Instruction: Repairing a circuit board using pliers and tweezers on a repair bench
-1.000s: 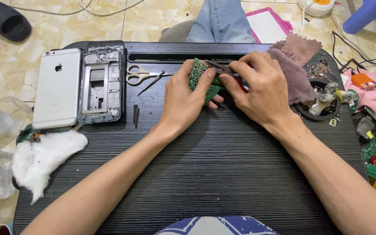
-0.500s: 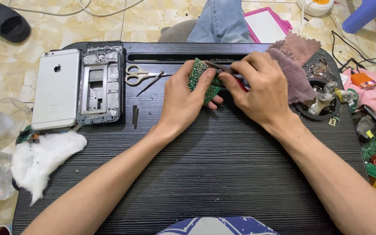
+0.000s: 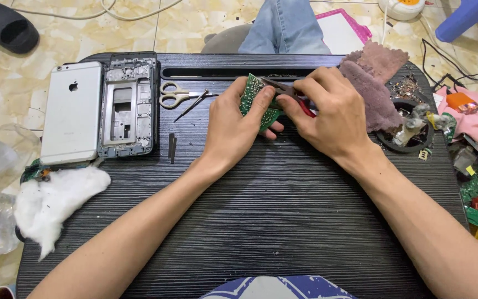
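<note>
Nearest the camera, both bare forearms run up across the dark ribbed surface (image 3: 283, 221), meeting near its far middle. The left hand (image 3: 233, 124) has its fingers clamped on a small green circuit board (image 3: 258, 102) — thumb across its face, the other fingers curled behind — and it seems to be held that way to steady the board and lift it off the surface for work. The board is tilted up on edge, its long axis running from near right to far left, the far corner pointing away from the person. The right hand (image 3: 327, 113) has its fingers closed round a red-handled cutting tool (image 3: 294, 97), whose dark tip reaches left and touches the board's upper edge; probably a grip chosen for fine control. Off to the left lies a wad of white cotton (image 3: 56, 199), then a silver phone (image 3: 70, 113) face down beside an open phone frame (image 3: 128, 105). Just left of the board rest scissors (image 3: 175, 95) and tweezers (image 3: 192, 105). To the right sits a brownish cloth (image 3: 374, 83) — and beyond the surface, tiled floor (image 3: 206, 22).
</note>
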